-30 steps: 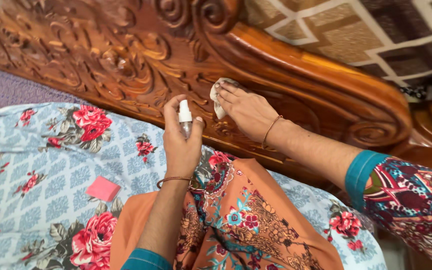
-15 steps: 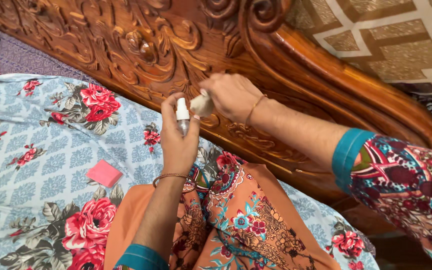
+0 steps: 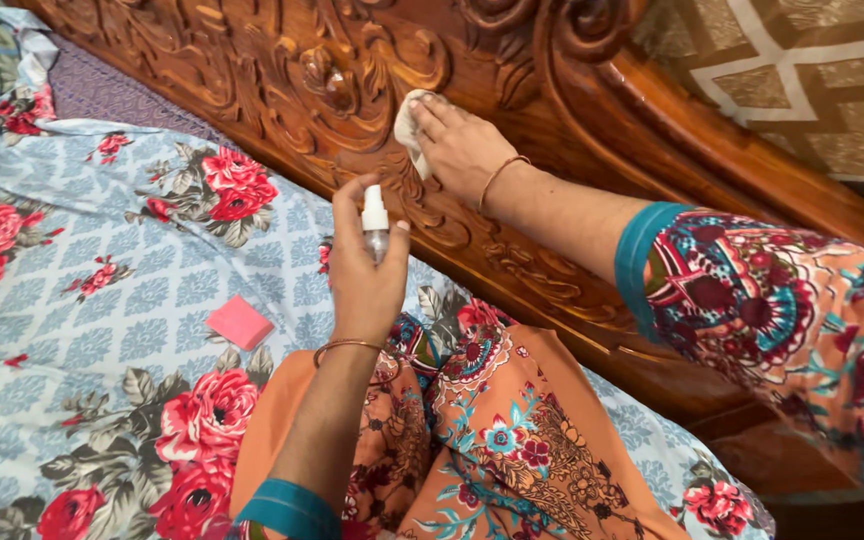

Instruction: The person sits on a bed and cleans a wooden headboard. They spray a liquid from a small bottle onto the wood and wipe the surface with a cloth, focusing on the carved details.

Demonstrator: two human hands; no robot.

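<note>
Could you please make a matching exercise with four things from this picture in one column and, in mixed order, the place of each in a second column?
Things:
1. small spray bottle
2. white cloth
3. pink square
4. bangle

Places:
A. lying on the flowered bedsheet
B. around the left wrist
C. upright in the grip of the left hand
D. pressed on the carved wooden headboard under the right hand

Pairs: 1-C, 2-D, 3-A, 4-B
</note>
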